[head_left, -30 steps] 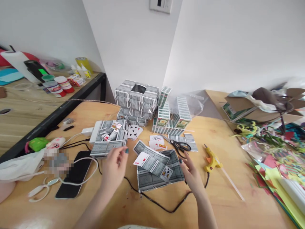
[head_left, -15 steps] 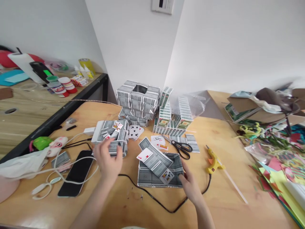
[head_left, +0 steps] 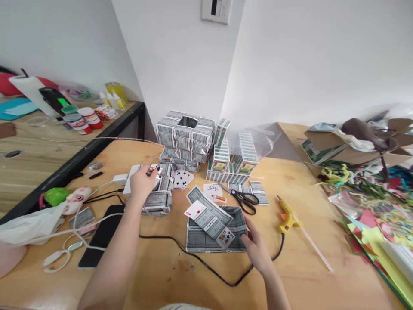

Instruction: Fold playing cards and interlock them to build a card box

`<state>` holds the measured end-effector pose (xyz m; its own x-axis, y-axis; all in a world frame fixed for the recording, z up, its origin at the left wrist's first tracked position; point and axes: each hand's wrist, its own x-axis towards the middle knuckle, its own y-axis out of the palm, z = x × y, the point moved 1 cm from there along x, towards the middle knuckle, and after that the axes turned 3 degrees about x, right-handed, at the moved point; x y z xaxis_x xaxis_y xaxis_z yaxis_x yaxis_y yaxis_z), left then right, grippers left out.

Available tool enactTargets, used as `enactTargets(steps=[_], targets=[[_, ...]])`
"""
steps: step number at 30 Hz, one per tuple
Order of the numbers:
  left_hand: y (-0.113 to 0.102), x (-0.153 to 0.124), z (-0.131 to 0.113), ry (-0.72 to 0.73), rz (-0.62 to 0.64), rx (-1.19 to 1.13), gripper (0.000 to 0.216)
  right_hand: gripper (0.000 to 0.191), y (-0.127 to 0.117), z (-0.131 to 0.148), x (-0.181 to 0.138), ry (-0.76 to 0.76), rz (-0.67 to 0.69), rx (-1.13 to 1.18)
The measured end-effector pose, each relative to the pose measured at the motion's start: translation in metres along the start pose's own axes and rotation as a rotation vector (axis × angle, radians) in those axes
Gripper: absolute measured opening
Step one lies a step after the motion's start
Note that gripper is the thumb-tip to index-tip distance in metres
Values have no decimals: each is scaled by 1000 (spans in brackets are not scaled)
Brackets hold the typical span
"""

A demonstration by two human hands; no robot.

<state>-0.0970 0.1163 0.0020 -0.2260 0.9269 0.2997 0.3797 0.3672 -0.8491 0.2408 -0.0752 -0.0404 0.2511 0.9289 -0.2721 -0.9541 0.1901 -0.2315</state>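
My left hand (head_left: 142,184) is over a small box made of playing cards (head_left: 163,200), its fingertips closed on cut playing-card pieces (head_left: 156,168) at the top of it. On the right, my right hand (head_left: 257,247) grips the right wall of an open card-covered tray (head_left: 196,239), thumb inside. A joined strip of playing cards (head_left: 209,219) lies slanted across the tray, with an ace of hearts (head_left: 195,209) at its left. Loose playing cards (head_left: 182,178) lie face up between the small box and the tray.
Black scissors (head_left: 245,199) lie behind the tray, and a yellow glue gun (head_left: 289,220) with its black cord is to the right. A stacked card structure (head_left: 185,135) and card packs (head_left: 234,163) stand at the back. A phone (head_left: 103,234) and cables lie left; coloured paper (head_left: 374,241) is far right.
My left hand has moved forward from the near side of the small box to the card pieces on it, and its fingers have closed. My right hand stays on the tray.
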Motion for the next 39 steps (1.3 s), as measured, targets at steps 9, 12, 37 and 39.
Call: enactTargets(steps=[9,12,37,39], targets=[[-4,11,26,-51,250,-635,37,56,-2,-5,2,-15,-25,-30],[-2,10,28,-78,238,-617,33,56,-2,-5,2,-24,-33,-35],[-21,-25,28,144,189,-364,74,52,-3,-5,1,-25,-57,-62],[-25,-28,24,185,181,-398,80,52,-3,-5,2,-29,-58,-63]])
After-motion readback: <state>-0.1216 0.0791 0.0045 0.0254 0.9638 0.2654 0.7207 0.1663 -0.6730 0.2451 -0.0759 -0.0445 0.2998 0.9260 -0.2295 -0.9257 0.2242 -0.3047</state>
